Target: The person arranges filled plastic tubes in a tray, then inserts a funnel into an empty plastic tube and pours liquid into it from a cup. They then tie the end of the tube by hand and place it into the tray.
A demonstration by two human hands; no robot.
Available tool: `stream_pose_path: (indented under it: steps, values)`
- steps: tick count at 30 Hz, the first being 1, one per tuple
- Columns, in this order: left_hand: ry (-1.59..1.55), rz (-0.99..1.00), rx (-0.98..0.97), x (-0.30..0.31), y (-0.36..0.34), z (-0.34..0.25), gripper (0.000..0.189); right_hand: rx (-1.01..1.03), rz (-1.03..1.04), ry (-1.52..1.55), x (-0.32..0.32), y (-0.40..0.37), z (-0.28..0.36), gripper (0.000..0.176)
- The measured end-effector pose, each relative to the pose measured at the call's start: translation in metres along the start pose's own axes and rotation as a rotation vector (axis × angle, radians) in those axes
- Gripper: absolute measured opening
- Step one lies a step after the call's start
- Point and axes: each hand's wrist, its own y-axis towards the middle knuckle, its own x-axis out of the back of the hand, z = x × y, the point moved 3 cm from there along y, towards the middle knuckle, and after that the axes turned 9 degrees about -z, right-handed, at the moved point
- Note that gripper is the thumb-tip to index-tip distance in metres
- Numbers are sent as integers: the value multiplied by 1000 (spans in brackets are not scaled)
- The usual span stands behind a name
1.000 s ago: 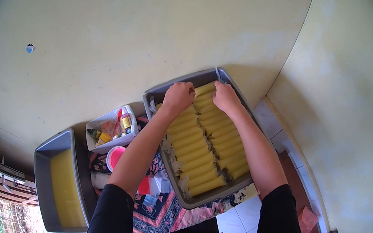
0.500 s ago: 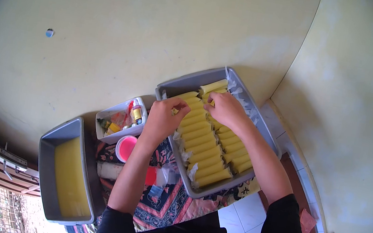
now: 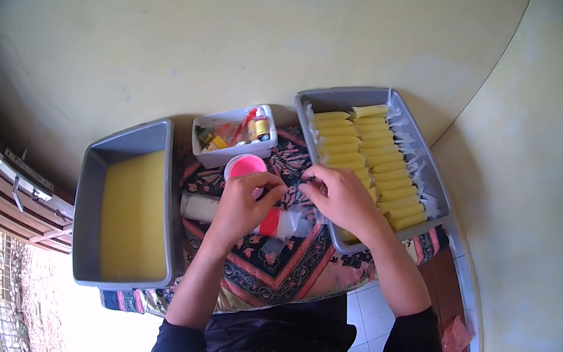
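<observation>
Right, both bare hands hover over the dark patterned cloth [image 3: 276,267] covering the surface, facing one another across a narrow gap. The left hand [image 3: 240,205] brings thumb and forefinger close together in front of the round pink tub with a pale rim [image 3: 248,164], partly covering it; whether that grip pinches anything thin, I cannot tell. The right hand [image 3: 343,197] has its thumb and forefinger curved and slightly apart, out over the near left edge of the grey rectangular plastic basin [image 3: 342,98], and nothing can be made out between them.

Inside that basin, the yellow-filled clear plastic tubes [image 3: 392,175] lie side by side in two columns, their loose whitish ends trailing along the sides. Below the hands, the clear plastic packet with a red band [image 3: 199,208] lies flat across the cloth, partly behind the left hand. Over to the left sits the deep grey plastic basin [image 3: 85,219] with yellow liquid [image 3: 135,219] in it, and between the two basins, near the wall, the white plastic basket [image 3: 227,158] carries small bottles [image 3: 260,126].
</observation>
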Motion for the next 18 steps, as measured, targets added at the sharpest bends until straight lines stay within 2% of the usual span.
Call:
stream_pose_path:
  steps: [1,5,10,13,16,18]
  values:
    - [-17,18,56,5,-6,0,17,13,6,16,-4,-4,11,21]
    - [-62,26,47,15,-25,4,15,73,-15,137,-26,-21,30,17]
    - [-65,64,37,10,-50,23,15,21,-29,287,-53,-50,25,14]
    - [-89,145,202,-3,-70,40,21,-37,-80,304,-73,-70,3,19]
    - [-61,130,117,-15,-87,60,22,-56,-82,314,-90,-88,-16,27]
    - [-27,171,158,-16,-93,64,25,-111,-127,213,-95,-95,-28,33]
